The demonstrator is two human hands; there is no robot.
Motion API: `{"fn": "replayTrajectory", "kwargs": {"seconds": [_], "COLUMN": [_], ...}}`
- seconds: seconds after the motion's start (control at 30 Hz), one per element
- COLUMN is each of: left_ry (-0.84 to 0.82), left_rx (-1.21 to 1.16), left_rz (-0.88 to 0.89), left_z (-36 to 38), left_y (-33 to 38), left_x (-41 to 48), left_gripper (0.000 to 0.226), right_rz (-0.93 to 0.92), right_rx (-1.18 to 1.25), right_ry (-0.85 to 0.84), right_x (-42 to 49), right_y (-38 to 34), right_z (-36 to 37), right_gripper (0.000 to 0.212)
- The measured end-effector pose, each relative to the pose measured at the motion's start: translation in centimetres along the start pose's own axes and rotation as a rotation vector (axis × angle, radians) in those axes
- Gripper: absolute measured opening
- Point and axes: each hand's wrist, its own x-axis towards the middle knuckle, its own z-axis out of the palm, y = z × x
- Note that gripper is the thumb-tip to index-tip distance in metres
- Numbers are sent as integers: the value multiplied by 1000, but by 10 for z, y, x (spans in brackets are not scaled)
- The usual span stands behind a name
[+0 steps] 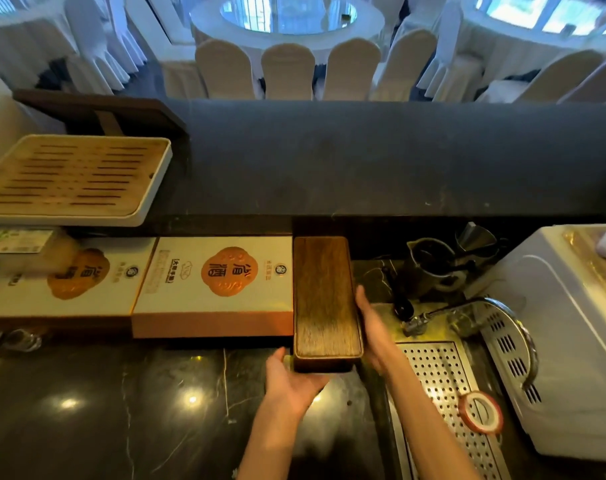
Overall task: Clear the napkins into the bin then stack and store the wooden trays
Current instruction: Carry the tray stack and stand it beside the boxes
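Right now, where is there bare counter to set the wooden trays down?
Bare: the dark counter left of the left hand, below the boxes; also the upper ledge. Crowded: right of the trays, with pitchers, tap and drain grid.

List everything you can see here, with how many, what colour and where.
wooden trays: stack, count unclear, dark brown, centre counter beside boxes
gift boxes: two, cream and orange, left of the stack
slatted tea tray: one, bamboo in white base, upper left
perforated drain tray: one, steel, right of the stack
faucet: one, chrome, over the drain tray
tape roll: one, red and white, on the drain tray
pitchers: two, dark metal, behind the faucet
white appliance: one, far right
left hand: under the stack's near end
right hand: against its right side
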Motion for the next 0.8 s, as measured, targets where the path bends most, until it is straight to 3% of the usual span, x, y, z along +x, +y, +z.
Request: {"fn": "replayTrajectory", "kwargs": {"seconds": [0.1,0.17,0.23,0.4,0.6,0.7,0.8], "left_ry": [161,104,22,227,164,206,242], "left_rx": [470,772,879,775,682,666,659], "left_rz": [339,471,516,594,594,636,644], "left_z": [-34,-42,-37,-19,-20,-16,-9], "left_y": [-8,-18,-29,-50,-45,-51,-54], "left_x": [6,10,16,29,31,30,24], "left_gripper": [46,54,61,62,69,79,73], "right_rz": [-98,-187,-216,-249,-269,-257,-268], "right_rx": [-133,-249,-275,-213,-151,-157,-188], "right_ry": [133,207,266,273,247,256,243], "right_x": [-37,-49,-51,-47,-47,-45,-51], "right_y": [56,81,90,92,92,91,88], "right_z": [4,11,21,27,25,24,25], "right_gripper": [71,84,81,72,66,66,64]}}
